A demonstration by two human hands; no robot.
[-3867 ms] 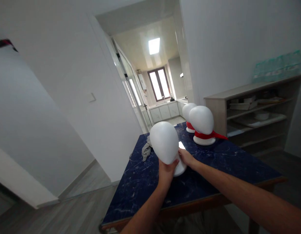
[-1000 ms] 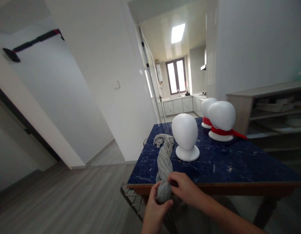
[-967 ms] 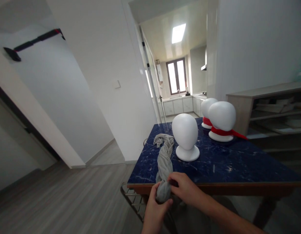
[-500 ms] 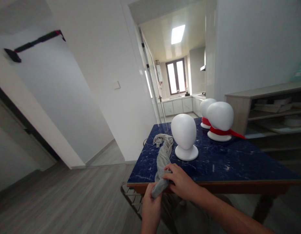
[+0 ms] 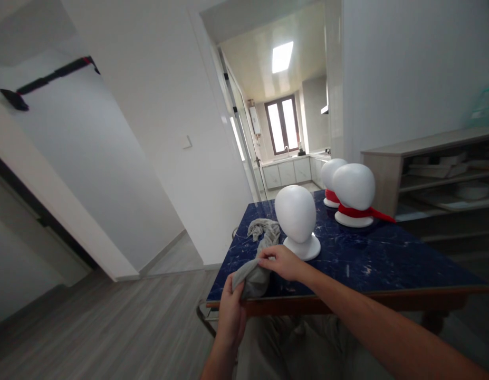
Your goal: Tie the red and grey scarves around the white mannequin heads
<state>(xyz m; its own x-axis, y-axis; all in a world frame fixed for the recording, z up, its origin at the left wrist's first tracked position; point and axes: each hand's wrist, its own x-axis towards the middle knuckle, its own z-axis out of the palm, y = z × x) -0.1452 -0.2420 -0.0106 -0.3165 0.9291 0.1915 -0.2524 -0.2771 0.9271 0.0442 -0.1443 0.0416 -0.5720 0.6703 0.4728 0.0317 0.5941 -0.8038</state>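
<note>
A long grey scarf (image 5: 269,236) lies bunched along the left side of the blue marbled table (image 5: 358,264). Its near part is lifted at the front edge, stretched between my two hands. My left hand (image 5: 233,303) is closed on the near end, thumb on top. Farther along, my right hand (image 5: 279,262) pinches the cloth between thumb and fingers. Just beyond my right hand stands a bare white mannequin head (image 5: 295,214), upright on its round base. The fingertips under the cloth are hidden.
Two more mannequin heads stand at the back right, the front one (image 5: 354,186) with a red scarf (image 5: 357,212) around its neck. A shelf unit (image 5: 381,174) is beyond the table's right side. A metal chair frame (image 5: 204,315) shows at the left front.
Both hands have risen a little, moving the scarf's near part up and slightly left. My right hand has shifted from gripping over the roll to pinching the cloth. The view has turned slightly.
</note>
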